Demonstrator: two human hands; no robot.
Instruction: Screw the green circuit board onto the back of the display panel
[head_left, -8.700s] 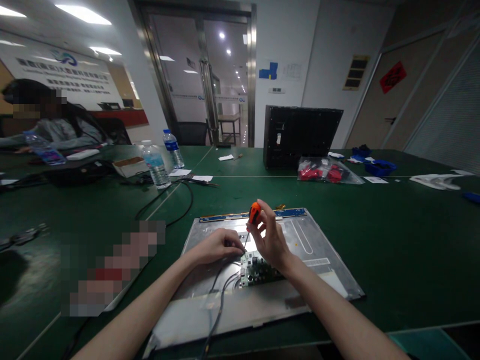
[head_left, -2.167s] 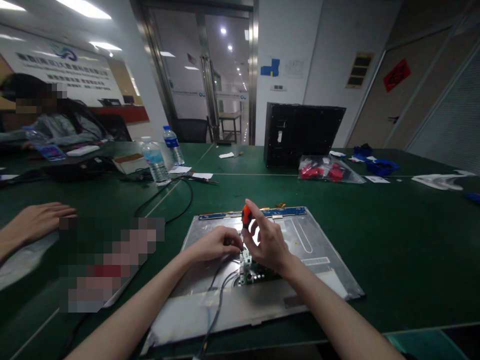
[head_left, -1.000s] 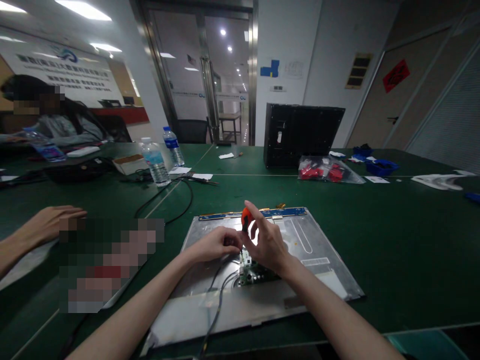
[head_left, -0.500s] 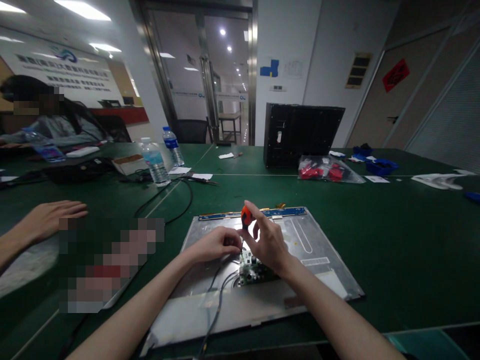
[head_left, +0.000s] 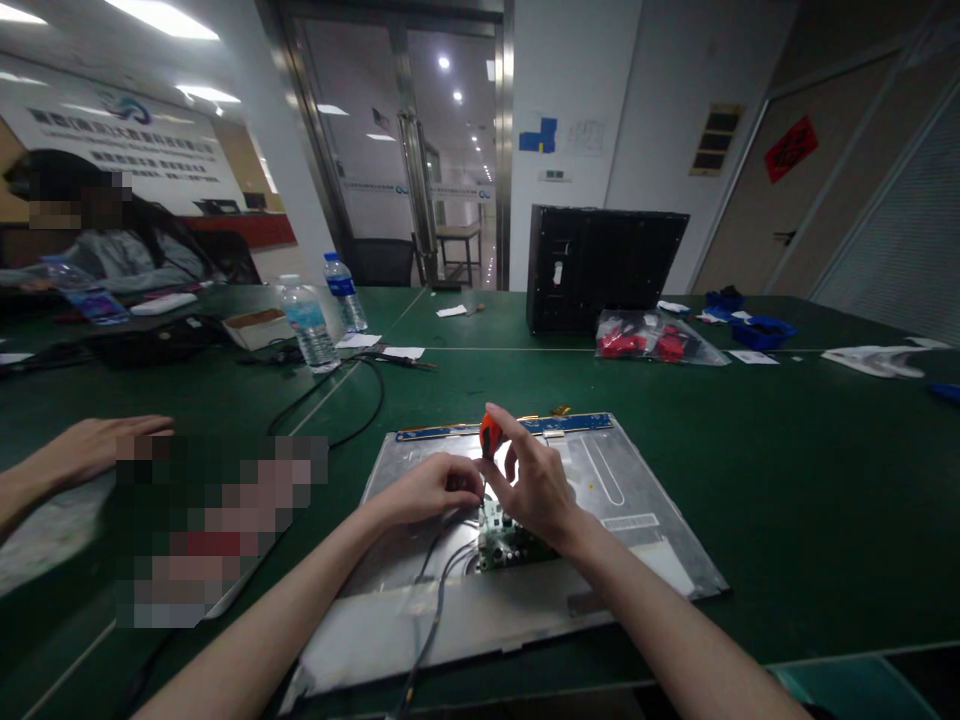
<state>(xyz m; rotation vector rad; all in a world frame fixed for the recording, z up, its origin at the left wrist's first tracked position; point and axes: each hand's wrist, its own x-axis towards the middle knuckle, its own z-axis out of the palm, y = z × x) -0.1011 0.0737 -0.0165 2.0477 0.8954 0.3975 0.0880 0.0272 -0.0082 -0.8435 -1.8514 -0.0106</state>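
Observation:
My right hand (head_left: pixel 536 480) grips an orange and black screwdriver (head_left: pixel 490 436), held nearly upright with its shaft pointing down at the edge of a green circuit board (head_left: pixel 499 540). Close against the shaft, the fingers of my left hand (head_left: pixel 435 488) are curled in a pinch by the board's upper left corner; what they hold, if anything, is hidden. The board sits on a silver metal display panel (head_left: pixel 645 480) lying flat on the table. Dark cables (head_left: pixel 439 610) run from the board over the panel's near edge. A blue circuit strip (head_left: pixel 577 424) lines the panel's far edge.
Another person's hand (head_left: pixel 97 445) rests on the green table (head_left: pixel 795 470) at the left, beside a blurred-out object (head_left: pixel 225 545). Water bottles (head_left: pixel 309 325) stand at the back left. A black monitor (head_left: pixel 607 270) and a plastic bag with red parts (head_left: pixel 652 340) are behind the panel.
The top of the screwdriver handle has tilted very slightly to the left in my right hand. My left hand looks unmoved. The other person's hand has lowered a little.

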